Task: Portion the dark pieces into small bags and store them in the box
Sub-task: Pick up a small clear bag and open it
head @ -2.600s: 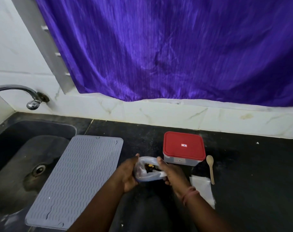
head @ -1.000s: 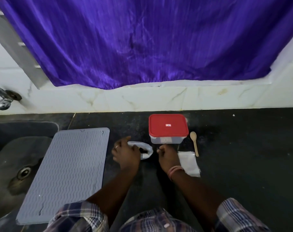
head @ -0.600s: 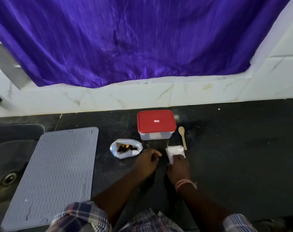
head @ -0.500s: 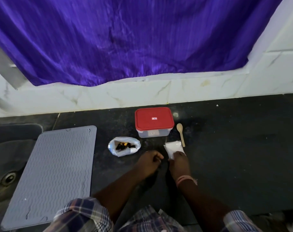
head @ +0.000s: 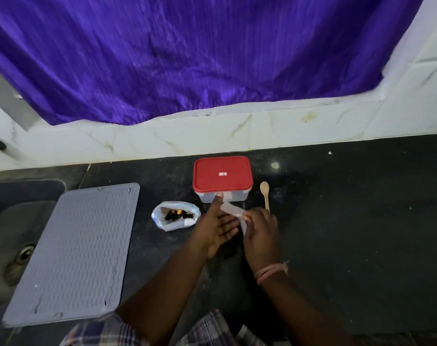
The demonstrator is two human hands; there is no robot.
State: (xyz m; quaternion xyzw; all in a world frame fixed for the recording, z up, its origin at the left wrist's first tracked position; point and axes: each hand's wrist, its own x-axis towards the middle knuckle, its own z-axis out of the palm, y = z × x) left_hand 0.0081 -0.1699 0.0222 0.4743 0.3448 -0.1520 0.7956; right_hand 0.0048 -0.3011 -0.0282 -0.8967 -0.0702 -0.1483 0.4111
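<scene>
Hands [head: 237,226] meet over a small clear bag [head: 233,210], left palm up.

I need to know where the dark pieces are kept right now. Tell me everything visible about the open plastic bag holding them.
The open plastic bag is thin, whitish and crumpled, lying on the black counter with its mouth spread open upward. Dark pieces with one small orange bit sit inside. It lies between the grey mat and the left hand, in front-left of the red-lidded box. Neither hand touches it.

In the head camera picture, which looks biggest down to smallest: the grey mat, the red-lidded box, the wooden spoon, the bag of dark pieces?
1. grey mat
2. red-lidded box
3. bag of dark pieces
4. wooden spoon
</scene>
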